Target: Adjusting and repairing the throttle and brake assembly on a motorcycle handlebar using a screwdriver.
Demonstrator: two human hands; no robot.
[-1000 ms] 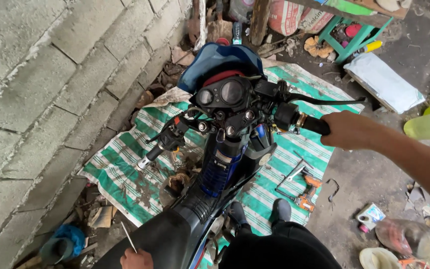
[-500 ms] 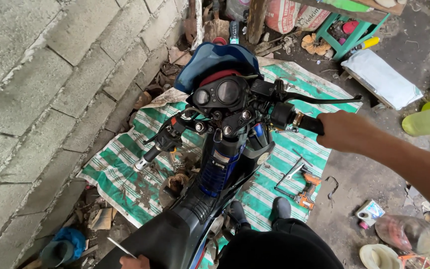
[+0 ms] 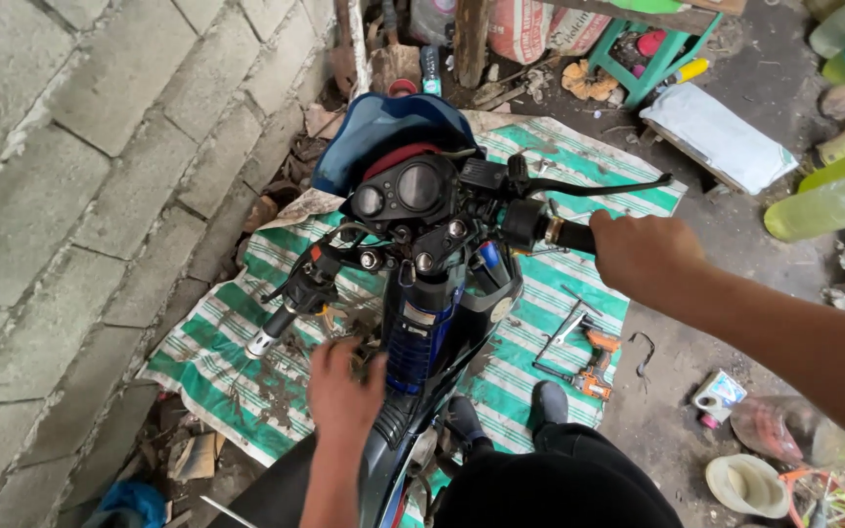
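Motorcycle (image 3: 422,293) parked on green-striped tarp (image 3: 246,352) beside block wall (image 3: 70,147), panels off, front turned. Right hand (image 3: 647,254) clenched round throttle grip (image 3: 564,235), fingers wrapped tight. Left hand (image 3: 344,391) pressed to frame below bars; fingers spread, grasp can't be told. Risks: bike w/o visible stand could tip toward wall if bars pulled hard; loose hand tools (image 3: 579,342) just beside the shoes (image 3: 506,416) = trip or slip hazard; bare left bar end (image 3: 271,332) could catch the forearm.
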